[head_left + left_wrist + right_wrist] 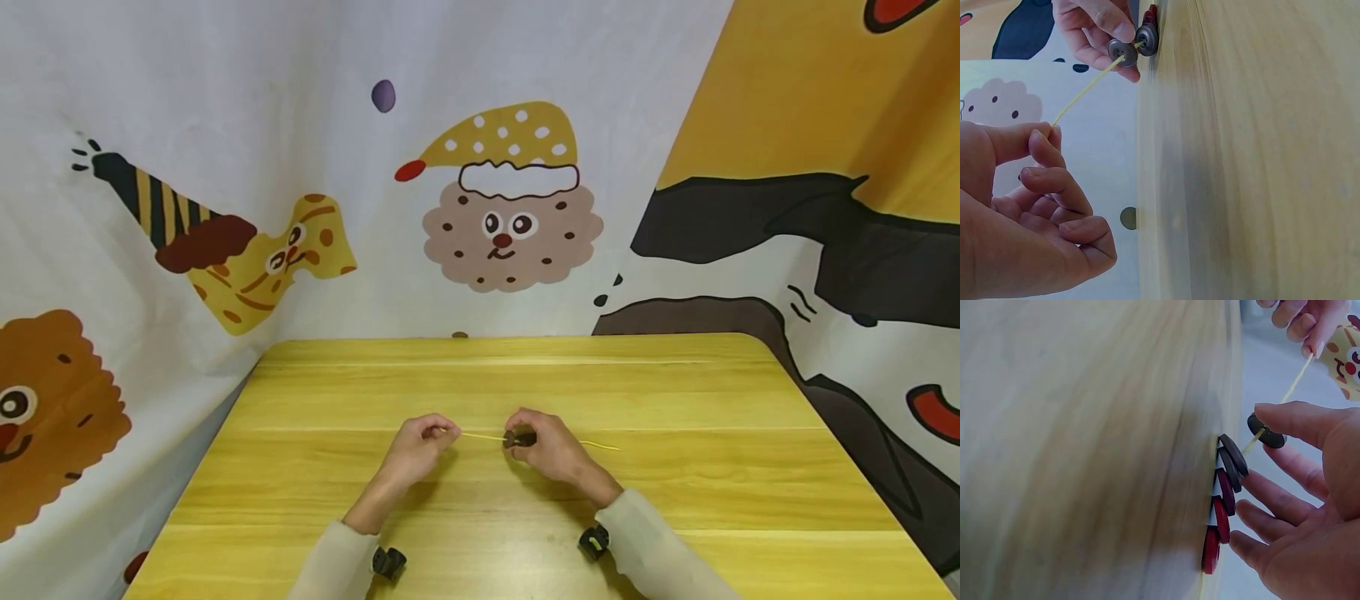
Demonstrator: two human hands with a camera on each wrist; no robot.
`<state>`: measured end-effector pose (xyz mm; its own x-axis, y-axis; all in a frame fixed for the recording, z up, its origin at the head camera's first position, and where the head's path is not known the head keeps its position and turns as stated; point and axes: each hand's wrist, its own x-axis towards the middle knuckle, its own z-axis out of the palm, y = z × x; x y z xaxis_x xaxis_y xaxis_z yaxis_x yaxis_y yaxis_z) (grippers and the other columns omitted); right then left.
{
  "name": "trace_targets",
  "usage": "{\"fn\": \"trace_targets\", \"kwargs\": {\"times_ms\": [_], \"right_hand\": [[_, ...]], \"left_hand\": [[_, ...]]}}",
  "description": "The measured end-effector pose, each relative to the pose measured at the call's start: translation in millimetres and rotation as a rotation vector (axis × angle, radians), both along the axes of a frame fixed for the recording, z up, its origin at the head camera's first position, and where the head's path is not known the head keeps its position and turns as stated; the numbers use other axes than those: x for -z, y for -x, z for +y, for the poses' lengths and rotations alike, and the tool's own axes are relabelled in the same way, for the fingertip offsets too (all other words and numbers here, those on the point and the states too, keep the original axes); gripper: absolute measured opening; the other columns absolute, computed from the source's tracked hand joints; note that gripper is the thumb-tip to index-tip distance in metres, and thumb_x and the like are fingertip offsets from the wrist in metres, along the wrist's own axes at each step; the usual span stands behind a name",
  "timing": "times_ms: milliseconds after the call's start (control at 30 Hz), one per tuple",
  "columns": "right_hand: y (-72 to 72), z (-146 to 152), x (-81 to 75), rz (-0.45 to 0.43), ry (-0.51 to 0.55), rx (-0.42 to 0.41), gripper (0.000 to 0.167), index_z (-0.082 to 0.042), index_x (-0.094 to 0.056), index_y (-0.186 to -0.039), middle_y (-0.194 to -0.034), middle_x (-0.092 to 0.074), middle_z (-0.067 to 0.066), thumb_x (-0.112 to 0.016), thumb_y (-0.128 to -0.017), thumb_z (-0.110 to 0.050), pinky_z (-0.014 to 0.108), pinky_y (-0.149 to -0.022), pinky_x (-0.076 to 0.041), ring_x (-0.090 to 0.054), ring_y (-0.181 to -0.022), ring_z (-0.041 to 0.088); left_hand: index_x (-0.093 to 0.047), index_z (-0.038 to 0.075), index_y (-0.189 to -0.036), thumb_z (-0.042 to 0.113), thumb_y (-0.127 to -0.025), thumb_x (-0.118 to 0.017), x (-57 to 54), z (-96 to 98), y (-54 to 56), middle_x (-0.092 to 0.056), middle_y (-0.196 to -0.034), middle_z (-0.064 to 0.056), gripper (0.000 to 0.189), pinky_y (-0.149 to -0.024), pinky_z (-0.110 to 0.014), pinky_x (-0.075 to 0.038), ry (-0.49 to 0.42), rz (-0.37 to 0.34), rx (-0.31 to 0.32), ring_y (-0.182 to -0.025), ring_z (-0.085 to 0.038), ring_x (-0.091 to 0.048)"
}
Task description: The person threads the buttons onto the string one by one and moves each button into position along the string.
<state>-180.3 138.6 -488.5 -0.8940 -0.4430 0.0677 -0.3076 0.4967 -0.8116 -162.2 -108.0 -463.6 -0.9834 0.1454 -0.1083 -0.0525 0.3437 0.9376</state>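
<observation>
My left hand [418, 446] pinches a thin yellow string [1088, 89] between thumb and forefinger, its other fingers loosely curled. The string runs taut to my right hand [553, 448], passing through a dark round button [1267, 431] that the right thumb and a finger grip. Behind it in the right wrist view, several more buttons are strung in an overlapping row: dark brown buttons [1234, 461] nearest, then red buttons [1212, 550]. In the left wrist view a second dark button [1147, 39] shows just beyond the gripped one. The string's tail [602, 446] emerges right of my right hand.
Beneath both hands lies a wooden table [480, 517] with yellowish grain. A white curtain [315, 125] printed with cartoon food figures hangs behind its far edge. Small black devices sit at both wrists, a left one [388, 563] and a right one [594, 542].
</observation>
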Motion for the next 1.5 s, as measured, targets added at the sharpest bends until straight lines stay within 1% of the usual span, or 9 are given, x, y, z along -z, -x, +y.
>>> {"fn": "trace_targets", "kwargs": {"times_ms": [100, 167, 400, 600, 767, 967, 1133, 1333, 1500], "right_hand": [[0.7, 0.9, 1.1, 0.004, -0.011, 0.002, 0.024, -0.008, -0.065, -0.107, -0.099, -0.071, 0.003, -0.074, -0.085, 0.0, 0.031, -0.082, -0.056, -0.069, -0.096, 0.02], [1.4, 1.3, 2.0, 0.012, -0.024, 0.007, 0.025, -0.008, -0.066, -0.107, -0.099, -0.07, 0.003, -0.074, -0.085, 0.0, 0.031, -0.082, -0.056, -0.069, -0.096, 0.02], [2.3, 2.6, 4.6, 0.045, -0.087, 0.04, 0.025, -0.008, -0.068, -0.106, -0.1, -0.069, 0.003, -0.076, -0.084, 0.0, 0.037, -0.083, -0.056, -0.067, -0.096, 0.021], [2.3, 3.5, 3.8, 0.046, -0.108, 0.052, 0.025, -0.009, -0.069, -0.105, -0.103, -0.068, 0.005, -0.077, -0.083, -0.001, 0.04, -0.084, -0.055, -0.066, -0.098, 0.022], [2.4, 4.1, 1.8, 0.041, -0.118, 0.06, 0.024, -0.011, -0.069, -0.103, -0.104, -0.068, 0.005, -0.078, -0.082, -0.002, 0.038, -0.081, -0.055, -0.065, -0.097, 0.021], [2.8, 5.0, 2.1, 0.053, -0.131, 0.061, 0.023, -0.011, -0.069, -0.101, -0.104, -0.068, 0.004, -0.077, -0.082, 0.0, 0.037, -0.08, -0.054, -0.064, -0.096, 0.02], [2.9, 5.8, 3.2, 0.066, -0.14, 0.063, 0.024, -0.011, -0.069, -0.1, -0.104, -0.068, 0.005, -0.077, -0.081, 0.001, 0.037, -0.08, -0.055, -0.065, -0.095, 0.021], [3.0, 5.8, 4.1, 0.085, -0.149, 0.061, 0.024, -0.01, -0.069, -0.1, -0.107, -0.068, 0.007, -0.078, -0.081, 0.001, 0.037, -0.08, -0.056, -0.066, -0.096, 0.024], [3.0, 5.7, 4.3, 0.095, -0.15, 0.059, 0.024, -0.011, -0.07, -0.099, -0.107, -0.068, 0.005, -0.08, -0.08, -0.001, 0.04, -0.082, -0.055, -0.066, -0.098, 0.024]], "left_hand": [[-0.071, 0.0, -0.1, 0.012, -0.096, -0.063, 0.8, -0.3, 0.3, -0.055, -0.074, -0.006, 0.015, -0.055, -0.023, -0.037, 0.003, -0.004, -0.006, -0.061, -0.013, -0.043], [-0.071, 0.0, -0.1, 0.013, -0.096, -0.063, 1.2, -0.5, 0.4, -0.054, -0.073, -0.003, 0.016, -0.055, -0.024, -0.037, 0.004, -0.006, -0.009, -0.062, -0.013, -0.043], [-0.071, 0.0, -0.1, 0.014, -0.096, -0.063, 0.9, -0.5, 0.4, -0.051, -0.072, 0.0, 0.016, -0.055, -0.024, -0.036, 0.005, -0.009, -0.002, -0.061, -0.013, -0.043], [-0.071, 0.0, -0.1, 0.014, -0.097, -0.063, 0.4, -0.5, 0.4, -0.052, -0.072, -0.001, 0.016, -0.056, -0.024, -0.037, 0.004, -0.013, 0.0, -0.061, -0.013, -0.043], [-0.071, 0.0, -0.1, 0.014, -0.097, -0.063, 1.0, -0.7, 0.7, -0.053, -0.072, -0.001, 0.017, -0.058, -0.025, -0.038, 0.01, -0.014, 0.001, -0.062, -0.014, -0.044], [-0.071, 0.0, -0.102, 0.015, -0.097, -0.062, 1.6, -0.7, 0.4, -0.051, -0.071, 0.0, 0.018, -0.056, -0.026, -0.037, 0.02, -0.018, 0.004, -0.061, -0.014, -0.043], [-0.07, 0.0, -0.103, 0.015, -0.097, -0.062, 3.9, -2.0, 1.4, -0.05, -0.071, 0.0, 0.018, -0.055, -0.026, -0.036, 0.05, -0.03, 0.004, -0.06, -0.014, -0.042], [-0.069, 0.001, -0.104, 0.017, -0.099, -0.06, 7.3, -4.4, 2.1, -0.051, -0.076, -0.003, 0.018, -0.058, -0.029, -0.037, 0.084, -0.05, 0.029, -0.064, -0.016, -0.044], [-0.068, 0.003, -0.104, 0.017, -0.099, -0.058, 11.9, -7.7, 3.8, -0.055, -0.085, -0.006, 0.017, -0.063, -0.032, -0.039, 0.098, -0.063, 0.064, -0.074, -0.019, -0.046]]}}
